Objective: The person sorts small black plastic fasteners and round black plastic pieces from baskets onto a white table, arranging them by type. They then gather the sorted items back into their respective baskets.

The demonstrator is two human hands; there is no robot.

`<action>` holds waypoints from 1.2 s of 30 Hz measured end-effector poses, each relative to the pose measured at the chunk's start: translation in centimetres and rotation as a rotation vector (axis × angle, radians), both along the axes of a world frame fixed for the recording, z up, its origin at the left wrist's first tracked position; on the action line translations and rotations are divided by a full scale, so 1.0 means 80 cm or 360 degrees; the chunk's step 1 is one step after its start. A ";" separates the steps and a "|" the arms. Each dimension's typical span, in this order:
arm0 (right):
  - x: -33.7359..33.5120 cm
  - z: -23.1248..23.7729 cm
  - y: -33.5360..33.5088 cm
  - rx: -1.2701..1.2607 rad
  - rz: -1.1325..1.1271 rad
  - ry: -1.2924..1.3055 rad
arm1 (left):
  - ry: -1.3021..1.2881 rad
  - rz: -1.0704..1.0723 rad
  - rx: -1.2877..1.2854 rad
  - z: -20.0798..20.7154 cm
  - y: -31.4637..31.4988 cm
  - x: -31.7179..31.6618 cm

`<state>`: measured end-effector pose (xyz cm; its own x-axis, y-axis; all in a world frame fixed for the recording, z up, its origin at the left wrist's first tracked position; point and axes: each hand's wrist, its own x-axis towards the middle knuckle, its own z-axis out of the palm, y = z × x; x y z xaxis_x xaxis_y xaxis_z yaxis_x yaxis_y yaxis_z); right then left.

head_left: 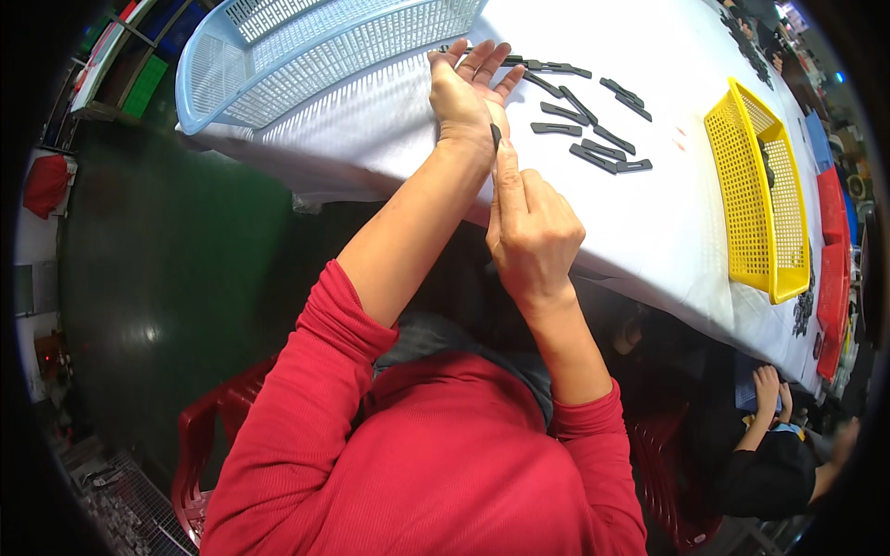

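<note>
The person's left hand [471,97] lay palm up above the white-covered table [649,227], its fingers loosely spread; whether it held anything could not be told. The right hand [533,227] was on the near side, index finger extended and the other fingers curled. A small black piece [496,136] showed at that fingertip, against the heel of the left palm; whether the right thumb pinched it was hidden. Flat black slotted strips [556,129] lay scattered to the right of the left hand. A light-blue perforated basket [315,69] stood at the far left, a yellow perforated basket [744,199] well to the right.
</note>
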<state>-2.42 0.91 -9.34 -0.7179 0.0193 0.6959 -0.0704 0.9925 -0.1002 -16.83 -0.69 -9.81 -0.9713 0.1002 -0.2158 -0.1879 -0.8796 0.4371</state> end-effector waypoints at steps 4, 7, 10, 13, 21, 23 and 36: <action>0.009 -0.007 -0.002 -0.0035 -0.0020 0.0028 | 0.0000 -0.0012 0.0010 0.001 0.002 0.000; 0.014 0.004 0.004 -0.0155 0.0036 -0.0029 | 0.0009 -0.0012 0.0000 0.003 0.000 -0.002; 0.016 0.009 0.013 -0.0211 0.0031 0.0024 | -0.0054 0.0018 -0.0001 0.000 0.002 -0.002; -0.009 0.007 0.011 -0.0106 0.0004 0.0039 | -0.0005 -0.0005 0.0008 0.000 0.002 -0.006; -0.003 0.001 0.011 -0.0098 0.0094 -0.0002 | 0.0031 0.0021 -0.0034 -0.002 0.001 -0.003; -0.001 -0.001 0.009 -0.0145 0.0106 -0.0010 | 0.0021 0.0027 -0.0026 -0.001 0.000 -0.002; 0.025 0.020 0.067 -0.0544 0.0037 -0.0057 | 0.0047 -0.0063 -0.0206 0.005 0.001 -0.004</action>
